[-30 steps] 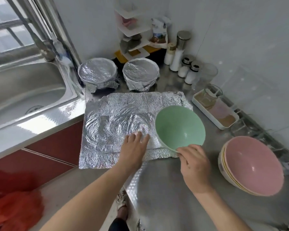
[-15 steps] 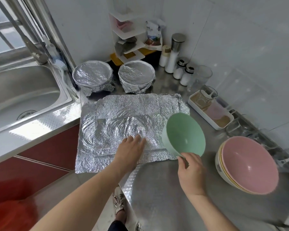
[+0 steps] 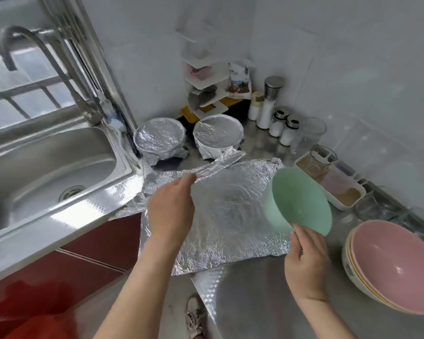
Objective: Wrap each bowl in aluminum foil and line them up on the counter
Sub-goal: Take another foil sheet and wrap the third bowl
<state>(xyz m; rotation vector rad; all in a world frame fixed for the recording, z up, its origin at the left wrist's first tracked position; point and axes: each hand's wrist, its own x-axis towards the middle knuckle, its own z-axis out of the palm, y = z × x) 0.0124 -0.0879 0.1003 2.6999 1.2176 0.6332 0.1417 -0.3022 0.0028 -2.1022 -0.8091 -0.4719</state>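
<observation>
A crinkled sheet of aluminum foil (image 3: 233, 216) lies on the steel counter (image 3: 260, 297), its left part hanging over the counter edge. My left hand (image 3: 171, 211) pinches the foil's far left edge and lifts it into a raised fold. My right hand (image 3: 306, 263) holds a green bowl (image 3: 301, 201) by its near rim, tilted above the foil's right side. Two foil-wrapped bowls (image 3: 159, 140) (image 3: 218, 133) stand side by side behind the sheet. A stack of bowls with a pink one (image 3: 397, 267) on top sits at the right.
A steel sink (image 3: 47, 162) with a tap lies to the left. Shakers and jars (image 3: 274, 118) and a white corner rack (image 3: 203, 89) fill the back corner. A white tray (image 3: 328, 184) and glass containers line the right wall.
My left hand moved from pressing flat on the foil's near part to its far left edge and lifted that edge. The green bowl tilted more upright and shifted slightly right.
</observation>
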